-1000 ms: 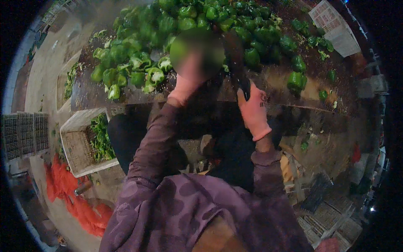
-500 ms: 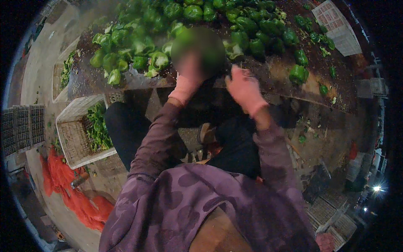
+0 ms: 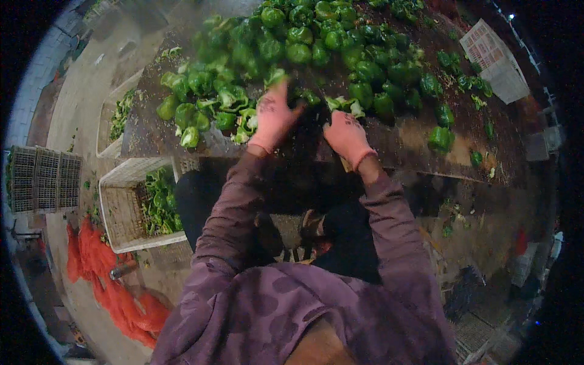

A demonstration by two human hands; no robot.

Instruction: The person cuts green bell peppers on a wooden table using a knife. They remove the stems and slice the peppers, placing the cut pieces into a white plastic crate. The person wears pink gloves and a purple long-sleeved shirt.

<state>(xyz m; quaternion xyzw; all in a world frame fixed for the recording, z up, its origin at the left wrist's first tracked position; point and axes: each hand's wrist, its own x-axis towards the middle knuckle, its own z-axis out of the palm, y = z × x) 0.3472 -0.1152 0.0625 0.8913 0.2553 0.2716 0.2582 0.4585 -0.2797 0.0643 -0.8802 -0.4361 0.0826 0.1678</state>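
Note:
A heap of green bell peppers (image 3: pixel 304 42) covers a dark, wet table (image 3: pixel 413 146). Both my hands wear pink gloves. My left hand (image 3: pixel 274 115) lies at the heap's near edge with its fingers spread, next to cut pepper pieces (image 3: pixel 243 118). My right hand (image 3: pixel 347 137) is curled into a fist just to the right, by pale cut pieces (image 3: pixel 344 104). Between the hands is a dark thing (image 3: pixel 311 118) that the right hand seems to grip; I cannot make out its shape. My purple sleeves run up from the lower edge.
A white crate (image 3: pixel 118 182) with peppers in it stands on the floor at my left, and a second crate (image 3: pixel 106 121) sits beyond it. Orange mesh sacks (image 3: pixel 103 274) lie lower left, beside grey stacked crates (image 3: pixel 42 179). A white crate (image 3: pixel 493 58) sits at the table's far right.
Both hands have shifted forward and down onto the table's edge. The left hand no longer holds a pepper up; its fingers now spread out. The right hand has closed in beside it.

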